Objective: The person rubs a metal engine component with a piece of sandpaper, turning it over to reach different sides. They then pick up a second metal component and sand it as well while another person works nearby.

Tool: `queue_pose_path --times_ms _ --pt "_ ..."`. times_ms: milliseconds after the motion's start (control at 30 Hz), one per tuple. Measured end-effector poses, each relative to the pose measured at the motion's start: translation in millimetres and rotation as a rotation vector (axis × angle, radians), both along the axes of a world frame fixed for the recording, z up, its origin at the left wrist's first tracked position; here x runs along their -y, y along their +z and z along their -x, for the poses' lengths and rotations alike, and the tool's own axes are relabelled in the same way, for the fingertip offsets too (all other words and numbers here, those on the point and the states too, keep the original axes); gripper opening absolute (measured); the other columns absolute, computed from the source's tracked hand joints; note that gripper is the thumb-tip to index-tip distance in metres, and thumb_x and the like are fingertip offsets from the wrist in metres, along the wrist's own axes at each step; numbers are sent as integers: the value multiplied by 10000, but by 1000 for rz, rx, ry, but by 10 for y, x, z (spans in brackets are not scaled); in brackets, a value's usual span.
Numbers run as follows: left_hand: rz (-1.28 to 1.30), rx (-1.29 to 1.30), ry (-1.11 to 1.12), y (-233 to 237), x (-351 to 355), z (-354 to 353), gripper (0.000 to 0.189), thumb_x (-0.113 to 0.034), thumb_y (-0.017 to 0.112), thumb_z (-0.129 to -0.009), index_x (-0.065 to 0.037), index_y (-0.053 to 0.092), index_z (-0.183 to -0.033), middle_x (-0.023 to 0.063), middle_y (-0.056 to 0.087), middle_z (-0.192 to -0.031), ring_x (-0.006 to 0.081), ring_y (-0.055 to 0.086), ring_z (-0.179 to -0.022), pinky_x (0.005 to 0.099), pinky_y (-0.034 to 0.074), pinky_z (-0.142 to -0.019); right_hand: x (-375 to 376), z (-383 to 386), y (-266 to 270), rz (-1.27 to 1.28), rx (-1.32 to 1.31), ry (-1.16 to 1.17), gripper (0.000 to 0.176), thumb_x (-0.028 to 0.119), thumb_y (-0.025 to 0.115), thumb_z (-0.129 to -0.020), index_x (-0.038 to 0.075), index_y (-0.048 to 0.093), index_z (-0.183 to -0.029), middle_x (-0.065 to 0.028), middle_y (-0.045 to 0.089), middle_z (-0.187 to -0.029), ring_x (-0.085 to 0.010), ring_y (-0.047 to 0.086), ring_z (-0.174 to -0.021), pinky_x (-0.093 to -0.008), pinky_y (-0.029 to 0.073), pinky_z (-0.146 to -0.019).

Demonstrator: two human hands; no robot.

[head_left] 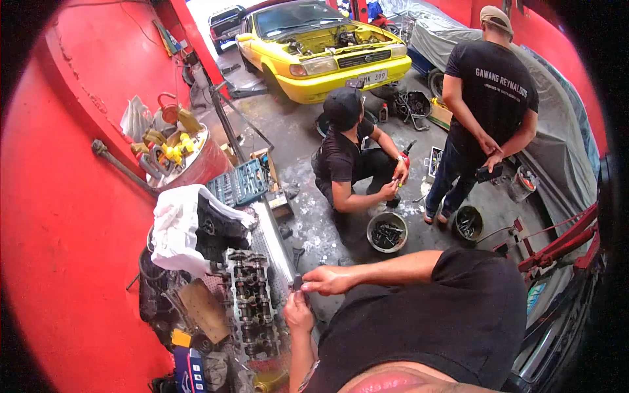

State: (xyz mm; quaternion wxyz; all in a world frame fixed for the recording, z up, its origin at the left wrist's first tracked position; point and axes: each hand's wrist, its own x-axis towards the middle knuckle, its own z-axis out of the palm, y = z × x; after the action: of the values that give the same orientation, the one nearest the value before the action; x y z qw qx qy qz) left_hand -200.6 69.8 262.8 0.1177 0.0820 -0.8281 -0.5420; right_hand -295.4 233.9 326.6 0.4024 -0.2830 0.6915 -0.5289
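My right hand (329, 280) reaches across from the right and pinches a small dark piece (297, 282), whose kind I cannot make out. Just below it, my left hand (299, 313) is closed, its fingertips at the lower end of the same piece. Both hands are near the edge of a workbench (278, 243). To their left lies a cylinder head (252, 304) with its camshafts exposed. Beyond it, a white cloth (177, 226) drapes over a dark engine part (211, 226). A brown flat piece (204, 310) lies beside the cylinder head.
A blue socket set (237, 183) lies beyond the cloth. A co-worker (347, 154) crouches near a bucket of metal parts (386, 232); another person (488, 98) stands by a second bucket (468, 223). A yellow car (321, 52) has its engine bay exposed. A red wall (78, 262) bounds the left.
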Motion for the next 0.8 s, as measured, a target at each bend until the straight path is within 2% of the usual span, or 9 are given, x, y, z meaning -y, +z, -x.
queue_pose_path --times_ms 100,200,233,267,367,433,567,667,800 --pt "-947 346 -159 304 16 -96 436 -455 470 -989 -61 532 -814 -8 396 -544 85 364 -425 238 270 -394 -11 72 127 -42 53 70 425 427 503 -985 11 551 -913 1 488 -657 -102 467 -636 -313 412 -574" --pt "-1009 373 -200 320 69 -100 418 -433 458 -999 -65 532 -814 -12 414 -557 82 363 -425 239 276 -396 19 49 79 -34 30 26 424 448 508 -980 31 531 -905 1 488 -641 -99 446 -597 -301 392 -535" --pt "-751 346 -94 102 80 -25 394 -386 446 -1006 -50 547 -828 56 458 -546 170 392 -396 301 316 -390 37 31 27 -26 23 -6 424 458 510 -978 41 520 -901 0 487 -633 -97 436 -577 -295 381 -514" --pt "41 -102 -71 -138 129 70 315 -309 477 -989 -32 565 -867 172 542 -577 321 475 -422 390 372 -420 50 38 -46 -45 -28 -23 423 459 522 -970 42 529 -901 -8 513 -642 -104 461 -587 -302 400 -520" --pt "372 -90 185 -185 -24 129 214 -179 479 -962 -25 624 -988 259 620 -714 458 617 -673 510 466 -568 123 142 -159 -84 -79 -32 390 442 541 -963 55 558 -925 -18 521 -633 -113 474 -590 -322 410 -519" --pt "46 -130 178 -85 -72 269 234 -199 496 -958 -9 622 -1011 241 645 -887 404 627 -817 480 486 -673 136 348 -238 -166 -247 -7 332 390 559 -964 60 595 -964 -4 513 -622 -96 467 -570 -309 412 -516" --pt "-1040 390 -118 55 155 290 465 -464 463 -987 -33 528 -822 1 407 -551 72 314 -409 222 215 -379 259 679 -82 -141 239 162 306 351 572 -969 55 581 -893 58 454 -660 -62 419 -594 -252 352 -511" --pt "-1203 380 -79 96 135 429 468 -462 456 -993 -34 536 -822 -15 411 -553 65 310 -413 221 220 -383 310 1005 -187 -126 300 271 294 333 589 -964 44 579 -915 67 445 -666 -48 404 -603 -244 330 -510" --pt "-221 166 220 -224 -92 942 366 -382 518 -971 -45 540 -829 79 559 -597 232 531 -440 358 416 -418 255 1410 -372 -127 236 194 278 317 605 -956 44 567 -992 70 441 -658 -40 397 -576 -240 318 -478"
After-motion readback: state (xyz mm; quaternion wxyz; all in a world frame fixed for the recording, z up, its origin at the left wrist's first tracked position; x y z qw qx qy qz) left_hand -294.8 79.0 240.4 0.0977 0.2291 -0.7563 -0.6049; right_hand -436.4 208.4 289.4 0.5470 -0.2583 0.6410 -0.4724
